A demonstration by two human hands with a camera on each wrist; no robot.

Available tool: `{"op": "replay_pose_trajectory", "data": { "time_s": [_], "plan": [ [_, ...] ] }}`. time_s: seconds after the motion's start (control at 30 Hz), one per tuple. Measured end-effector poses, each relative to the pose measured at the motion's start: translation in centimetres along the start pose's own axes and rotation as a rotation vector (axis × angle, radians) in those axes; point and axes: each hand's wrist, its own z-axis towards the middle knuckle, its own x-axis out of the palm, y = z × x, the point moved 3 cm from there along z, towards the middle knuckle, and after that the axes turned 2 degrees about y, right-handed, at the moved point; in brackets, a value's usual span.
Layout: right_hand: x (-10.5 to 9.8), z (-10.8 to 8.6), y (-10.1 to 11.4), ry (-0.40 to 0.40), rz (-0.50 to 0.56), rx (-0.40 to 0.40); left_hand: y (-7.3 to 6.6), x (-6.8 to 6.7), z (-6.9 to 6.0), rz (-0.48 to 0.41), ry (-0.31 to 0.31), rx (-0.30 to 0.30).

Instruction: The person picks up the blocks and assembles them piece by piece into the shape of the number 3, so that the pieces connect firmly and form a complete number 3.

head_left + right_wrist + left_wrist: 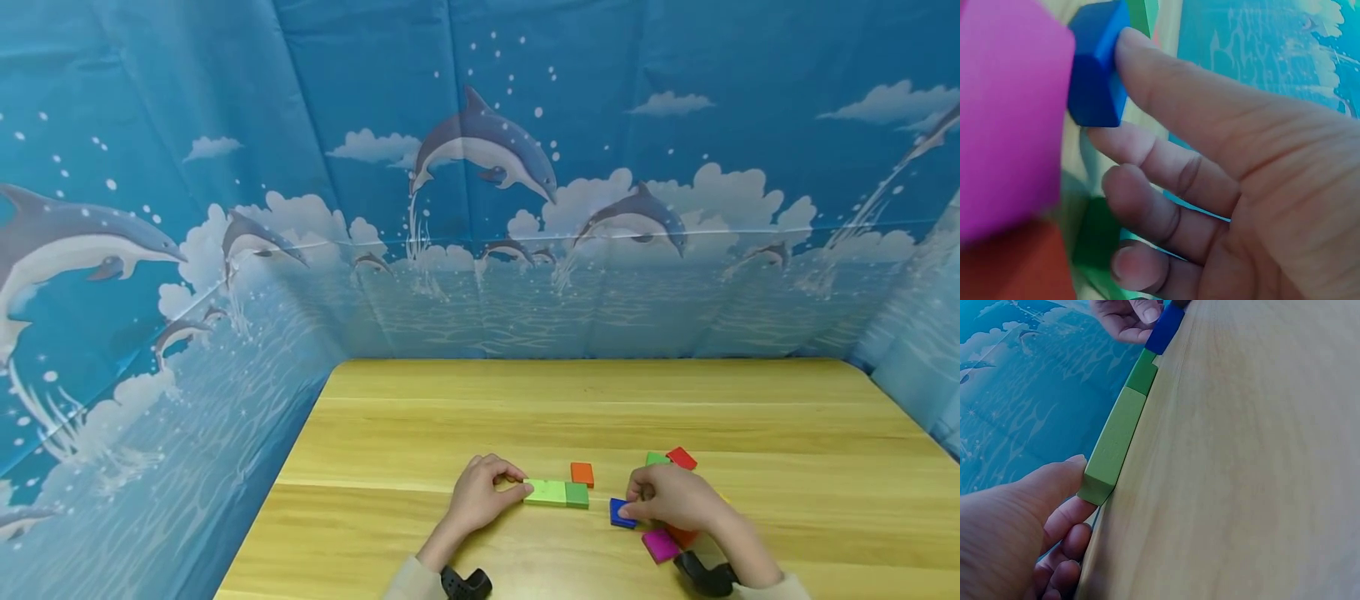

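My left hand [480, 493] pinches the left end of a long light green block [544, 492] between thumb and forefinger. End to end with it, on its right, lies a shorter darker green block [577, 495]. An orange block [582, 474] sits just behind the green one. In my right hand [675, 500] a blue block [619, 513] is gripped between thumb and forefinger, a small gap to the right of the green row. Whether the blue block touches the table cannot be told. The right wrist view shows the blue block [1096, 69] close up.
Around my right hand lie a magenta block [660, 546], a red block [682, 457] and a green block [656, 458]; others are partly hidden under the hand. The wooden table [390, 433] ends at a blue dolphin-print curtain [465, 308] behind and on both sides.
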Motion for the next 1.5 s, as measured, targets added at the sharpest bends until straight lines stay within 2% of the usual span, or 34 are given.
{"op": "replay_pose_trajectory", "data": {
  "time_s": [0.17,0.5,0.87,1.0,1.3,1.5],
  "plan": [
    [0.7,0.6,0.7,-0.006,0.011,-0.047,0.0,0.0,0.2,0.009,-0.003,0.001],
    [1.7,1.0,1.8,0.034,0.071,-0.122,0.3,0.1,0.1,0.005,0.000,0.008],
    [2.0,0.2,1.6,0.053,0.085,-0.145,0.2,0.1,0.0,0.006,0.015,-0.016],
    [2.1,0.2,1.8,0.049,0.070,-0.154,0.3,0.2,0.0,0.001,0.011,-0.017],
    [2.4,0.4,2.2,0.077,0.108,-0.169,0.3,0.2,0.1,0.007,0.011,-0.014],
    [2.3,0.5,2.3,0.054,0.109,-0.153,0.3,0.1,0.1,0.004,0.010,-0.014]
  ]
}}
